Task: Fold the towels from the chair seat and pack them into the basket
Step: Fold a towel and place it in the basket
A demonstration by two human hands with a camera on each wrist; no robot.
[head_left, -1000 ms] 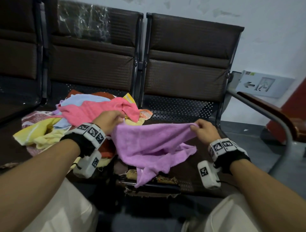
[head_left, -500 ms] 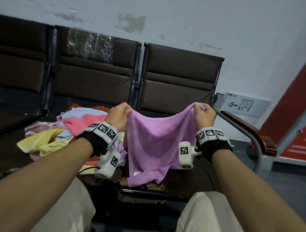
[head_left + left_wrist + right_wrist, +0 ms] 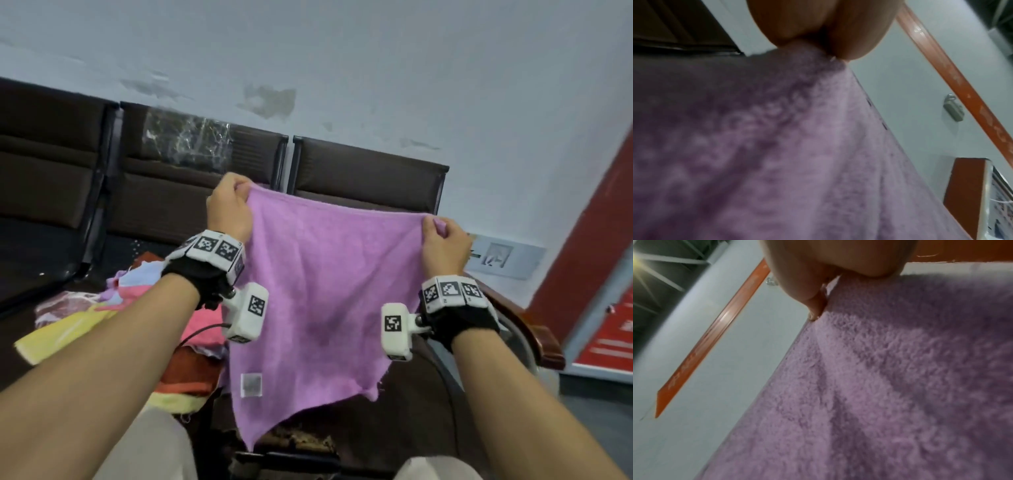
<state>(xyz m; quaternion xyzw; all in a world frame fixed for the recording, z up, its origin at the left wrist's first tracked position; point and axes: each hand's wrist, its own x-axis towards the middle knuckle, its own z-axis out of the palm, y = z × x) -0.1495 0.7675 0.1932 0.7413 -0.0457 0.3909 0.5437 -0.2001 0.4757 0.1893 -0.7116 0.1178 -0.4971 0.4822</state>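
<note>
A: What are the fingers doing?

B: Each hand pinches one top corner of the purple towel (image 3: 322,294); the left hand (image 3: 228,205) has its thumb and fingers curled round the corner at the upper left, the right hand (image 3: 443,246) grips the corner at the upper right; both wrist views show skin clamped down on purple pile.

A: And the cloth itself?

B: It hangs in the air in front of the person, stretched along its top edge, which sags a little in the middle; the bottom edge is ragged and uneven, one point drooping lower than the rest; a small white label (image 3: 251,384) sits near the lower left.

A: The other towels?

B: Heaped on the chair seat (image 3: 51,260) to the left, pink, yellow, red and pale blue together in the pile of towels (image 3: 113,308); no basket shows in any view.

A: How should the fold go?

B: I'd pull the top edge taut and level first; then bring the two corners together evenly so the side edges meet; keep the pinch firm, since loose pile slips; watch that the drooping bottom point doesn't twist inside the fold.
</note>
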